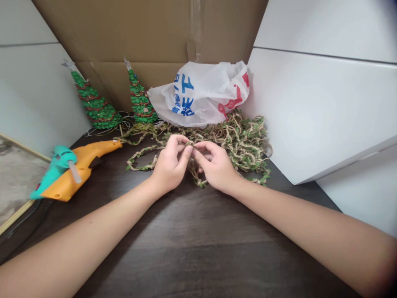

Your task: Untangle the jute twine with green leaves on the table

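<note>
A tangled heap of tan twine with small green leaves [245, 142] lies on the dark table, and thinner loops of it stretch out to the left. In front of the heap my left hand [173, 163] pinches a short stretch of this leafy twine between thumb and fingers. Close beside it, my right hand [217, 165] pinches the same stretch, the fingertips of both hands nearly touching. One loop hangs or lies below, between the two hands. The fingers hide most of the held piece.
Two small green Christmas trees [96, 105] [141, 99] stand at the back left. A white plastic bag [204, 93] lies behind the twine, before a cardboard panel [139, 33]. An orange and teal glue gun [70, 169] rests at the left. White panels [310, 111] flank the dark table [186, 248].
</note>
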A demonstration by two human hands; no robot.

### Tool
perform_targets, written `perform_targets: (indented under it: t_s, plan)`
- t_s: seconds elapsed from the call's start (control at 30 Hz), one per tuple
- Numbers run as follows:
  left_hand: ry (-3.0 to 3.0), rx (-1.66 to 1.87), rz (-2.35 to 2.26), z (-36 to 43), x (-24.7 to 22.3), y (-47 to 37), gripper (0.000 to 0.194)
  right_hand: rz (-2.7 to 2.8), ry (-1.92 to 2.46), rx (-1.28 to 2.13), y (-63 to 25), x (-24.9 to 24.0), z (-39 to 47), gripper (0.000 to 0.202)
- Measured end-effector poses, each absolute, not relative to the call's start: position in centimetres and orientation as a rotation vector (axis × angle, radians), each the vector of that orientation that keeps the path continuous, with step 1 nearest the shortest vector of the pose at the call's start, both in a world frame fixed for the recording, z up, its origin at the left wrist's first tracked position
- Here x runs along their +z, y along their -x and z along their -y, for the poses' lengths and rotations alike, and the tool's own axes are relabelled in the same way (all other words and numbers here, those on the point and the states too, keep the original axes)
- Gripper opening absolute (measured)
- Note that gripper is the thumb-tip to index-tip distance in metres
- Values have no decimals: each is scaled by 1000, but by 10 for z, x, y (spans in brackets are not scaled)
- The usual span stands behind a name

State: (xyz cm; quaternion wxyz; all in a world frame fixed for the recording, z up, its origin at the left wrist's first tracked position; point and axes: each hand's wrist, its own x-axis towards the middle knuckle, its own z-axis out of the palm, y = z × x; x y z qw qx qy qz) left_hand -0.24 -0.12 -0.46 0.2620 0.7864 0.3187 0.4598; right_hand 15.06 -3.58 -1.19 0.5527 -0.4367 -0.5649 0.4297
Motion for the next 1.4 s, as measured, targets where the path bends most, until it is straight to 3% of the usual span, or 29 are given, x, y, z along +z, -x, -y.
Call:
perform_targets:
  t_s: [0.17,0.7,1.2,1.4]
  plan:
    - [-2132,1170,-787,2,-3,1,12,1433,1036,954,-152,-13,35,18]
    - [-2281,1123,-873,3,-1,2,15,1507,1141,831,-152,-5,39,20]
    - [-2224,1163,-1076,0,-1,1,13,1390,1064,976,-152,-10,39,26]
    - [-2311,1337,-1113,0,-1,1,30,1437,1111,928,-152,-8,39,27]
